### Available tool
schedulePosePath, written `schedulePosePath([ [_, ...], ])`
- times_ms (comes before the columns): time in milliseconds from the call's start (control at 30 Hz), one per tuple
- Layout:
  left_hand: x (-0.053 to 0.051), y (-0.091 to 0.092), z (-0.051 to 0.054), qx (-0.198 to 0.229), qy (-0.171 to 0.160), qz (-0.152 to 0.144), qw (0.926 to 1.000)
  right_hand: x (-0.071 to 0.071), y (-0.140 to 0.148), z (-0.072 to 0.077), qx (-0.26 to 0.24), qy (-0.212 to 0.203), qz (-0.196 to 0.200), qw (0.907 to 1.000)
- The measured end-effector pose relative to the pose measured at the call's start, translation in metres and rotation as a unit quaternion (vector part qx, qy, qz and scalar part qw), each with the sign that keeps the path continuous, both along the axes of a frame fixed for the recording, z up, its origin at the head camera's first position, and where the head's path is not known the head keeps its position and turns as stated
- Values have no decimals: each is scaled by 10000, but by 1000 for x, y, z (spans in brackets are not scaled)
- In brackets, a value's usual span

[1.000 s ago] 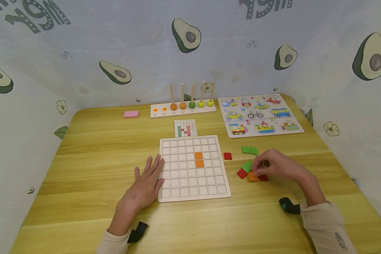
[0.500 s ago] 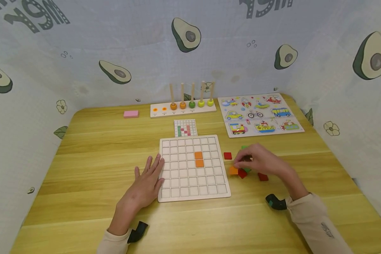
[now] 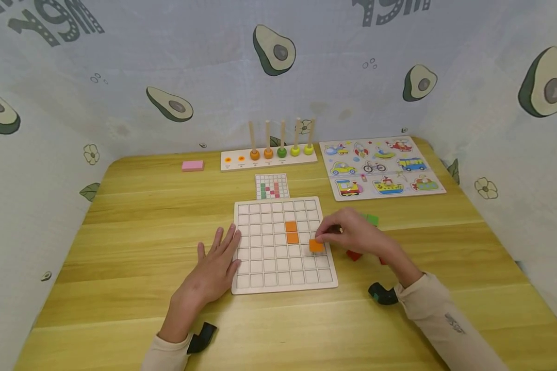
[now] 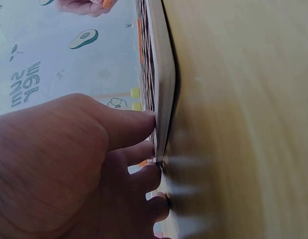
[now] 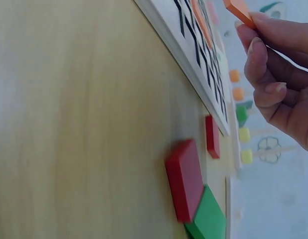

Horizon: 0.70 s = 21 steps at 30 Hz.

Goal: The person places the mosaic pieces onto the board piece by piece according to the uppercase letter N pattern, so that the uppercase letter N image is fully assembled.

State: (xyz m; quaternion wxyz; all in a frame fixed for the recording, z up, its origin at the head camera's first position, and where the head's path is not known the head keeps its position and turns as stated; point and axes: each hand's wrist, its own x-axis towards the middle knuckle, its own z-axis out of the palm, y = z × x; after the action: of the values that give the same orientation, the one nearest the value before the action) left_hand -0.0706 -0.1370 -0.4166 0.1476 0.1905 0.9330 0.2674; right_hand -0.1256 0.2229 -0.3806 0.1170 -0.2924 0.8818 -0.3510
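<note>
Right fingers (image 5: 257,59) pinch an orange tile (image 3: 315,247) over the board (image 3: 269,266) (left fingers (image 3: 225,239), spread, touch it).

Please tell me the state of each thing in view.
Grid board: flat, two squares filled.
Left hand: fingers spread, touching the grid board.
Held orange tile: above the grid board.
Right hand: pinching that tile.
Placed orange tiles: in adjoining squares.
Loose red tiles: off the board.
Loose green tiles: likewise.
Pattern card: face up.
Peg stand: pegs upright, one bead each.
Puzzle board: face up.
Pink block: lying flat.
</note>
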Motion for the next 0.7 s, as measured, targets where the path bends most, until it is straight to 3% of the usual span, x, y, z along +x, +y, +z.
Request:
schedulePosePath([
  [333,2,0,0,44,-35,32,10000,-6,-30,-10,45,-60,217,9997],
  [700,3,1,-1,52,-39,0,10000,-7,-43,-19,166,-14,457,9988],
])
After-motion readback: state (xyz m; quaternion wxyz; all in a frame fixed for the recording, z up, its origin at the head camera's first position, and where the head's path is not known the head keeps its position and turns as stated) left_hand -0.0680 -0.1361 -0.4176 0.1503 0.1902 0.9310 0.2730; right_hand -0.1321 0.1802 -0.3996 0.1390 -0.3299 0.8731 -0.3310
